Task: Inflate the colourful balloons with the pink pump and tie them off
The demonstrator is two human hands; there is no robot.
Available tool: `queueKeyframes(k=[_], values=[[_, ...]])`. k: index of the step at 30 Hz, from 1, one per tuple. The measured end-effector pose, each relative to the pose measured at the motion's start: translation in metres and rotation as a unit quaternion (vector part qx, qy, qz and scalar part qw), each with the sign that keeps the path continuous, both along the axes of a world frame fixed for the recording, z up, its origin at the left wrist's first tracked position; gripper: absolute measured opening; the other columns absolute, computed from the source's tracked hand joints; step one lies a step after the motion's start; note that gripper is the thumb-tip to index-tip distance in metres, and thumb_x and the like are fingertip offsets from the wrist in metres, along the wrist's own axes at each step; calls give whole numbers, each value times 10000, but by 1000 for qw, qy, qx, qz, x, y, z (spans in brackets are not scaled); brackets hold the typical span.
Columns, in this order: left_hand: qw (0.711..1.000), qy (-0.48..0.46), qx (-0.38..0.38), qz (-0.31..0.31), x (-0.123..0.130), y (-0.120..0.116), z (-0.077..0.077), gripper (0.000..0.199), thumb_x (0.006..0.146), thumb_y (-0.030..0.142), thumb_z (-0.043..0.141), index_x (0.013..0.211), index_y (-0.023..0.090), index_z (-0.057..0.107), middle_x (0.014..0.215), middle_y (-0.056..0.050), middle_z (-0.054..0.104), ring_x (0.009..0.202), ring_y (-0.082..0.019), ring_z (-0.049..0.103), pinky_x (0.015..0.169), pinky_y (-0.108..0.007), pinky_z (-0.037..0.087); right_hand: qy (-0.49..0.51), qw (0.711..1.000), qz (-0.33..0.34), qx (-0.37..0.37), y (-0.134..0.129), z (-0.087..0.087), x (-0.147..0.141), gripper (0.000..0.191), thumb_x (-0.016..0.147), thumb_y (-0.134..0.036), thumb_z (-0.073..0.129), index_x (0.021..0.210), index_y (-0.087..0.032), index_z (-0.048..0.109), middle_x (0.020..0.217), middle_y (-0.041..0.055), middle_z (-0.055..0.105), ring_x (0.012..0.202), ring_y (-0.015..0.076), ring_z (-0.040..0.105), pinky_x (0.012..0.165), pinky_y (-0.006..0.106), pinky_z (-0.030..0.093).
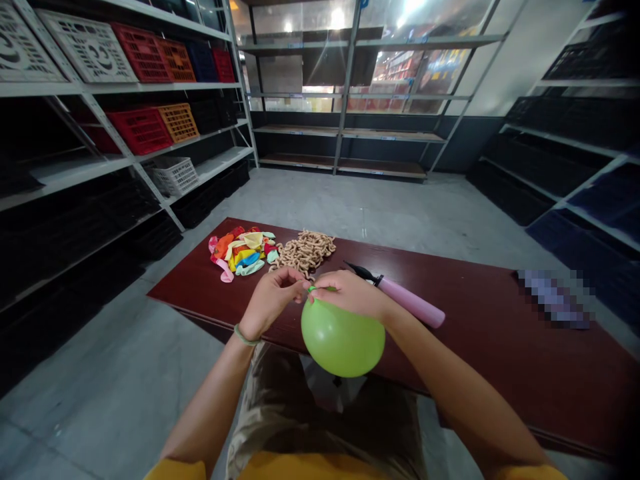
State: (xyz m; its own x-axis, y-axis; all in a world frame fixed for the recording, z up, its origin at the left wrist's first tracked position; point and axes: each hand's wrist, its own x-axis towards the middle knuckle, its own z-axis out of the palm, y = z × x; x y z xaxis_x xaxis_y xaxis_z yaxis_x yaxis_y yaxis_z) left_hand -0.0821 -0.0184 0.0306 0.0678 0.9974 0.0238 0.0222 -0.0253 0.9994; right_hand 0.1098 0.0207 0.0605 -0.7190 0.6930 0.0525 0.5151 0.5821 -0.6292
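Round, lime-green rubber balloon [343, 341] pinched at its neck

We grip the neck between the thumb and fingers of our right hand [353, 293]; the fingertips of our left hand [275, 297] meet just beside it, though whether they hold rubber we cannot tell. The balloon's body hangs below our fingers. Beyond our left fingers lie limp, multicoloured rubber balloons [243, 252] and a beige pile of curled pieces [307, 250]; just right of our right fingers, a pink cylindrical pump [413, 301]

green balloon [343, 343] and pink pump [411, 302] as obstacles, room over the tabletop [483, 313] rightward
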Motion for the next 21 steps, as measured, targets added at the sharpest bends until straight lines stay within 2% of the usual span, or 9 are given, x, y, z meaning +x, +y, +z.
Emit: queueKeyframes(k=[4,8,11,13,15,17,19,21], values=[[998,62,19,-9,-14,6,-5,218,790,377,696,857,170,680,652,-1,630,607,-125,556,625,-235,432,-78,992,18,100,4,7,-5,263,942,-277,503,801,-212,715,819,7,720,789,152,624,741,289,394],[985,163,51,-17,-19,13,-15,267,841,366,631,1039,214,727,711,-13,678,643,-150,589,643,-252,430,-162,945,-3,284,6,8,-11,214,928,-200,512,824,-212,698,906,37,732,931,212,630,932,410,362],[964,251,81,-16,-17,16,-25,202,863,323,587,908,215,751,763,-23,709,680,-161,610,660,-258,412,-221,901,0,373,11,-2,-16,201,894,-111,527,863,-199,705,958,64,732,1076,263,599,1048,507,303],[960,270,78,-15,-14,20,-34,215,870,323,568,789,201,726,704,-15,692,658,-158,602,642,-255,396,-238,881,11,409,17,-11,-20,207,903,-105,520,883,-186,709,984,73,731,1172,290,557,1090,567,266],[971,234,55,3,-12,26,-45,239,868,344,564,737,186,685,641,-5,662,624,-152,587,622,-250,395,-229,864,22,448,25,-18,-24,227,936,-128,485,949,-180,706,1075,79,718,1251,301,505,1116,622,219],[987,157,28,33,-11,36,-55,243,854,373,579,741,173,657,604,3,634,589,-144,572,600,-245,404,-202,846,30,492,32,-22,-30,268,965,-145,442,1090,-177,676,1240,87,660,1322,300,437,1131,646,181],[995,75,14,63,-14,48,-61,256,840,403,596,763,164,644,600,6,618,560,-135,558,566,-239,407,-172,832,31,527,37,-26,-34,327,975,-150,427,1252,-180,599,1401,85,551,1381,286,362,1147,617,181],[994,15,17,102,-21,58,-62,268,823,424,623,791,159,646,631,6,619,556,-125,554,549,-230,411,-133,830,20,542,40,-34,-36,372,973,-161,449,1330,-207,541,1450,64,504,1387,261,350,1148,539,220]])
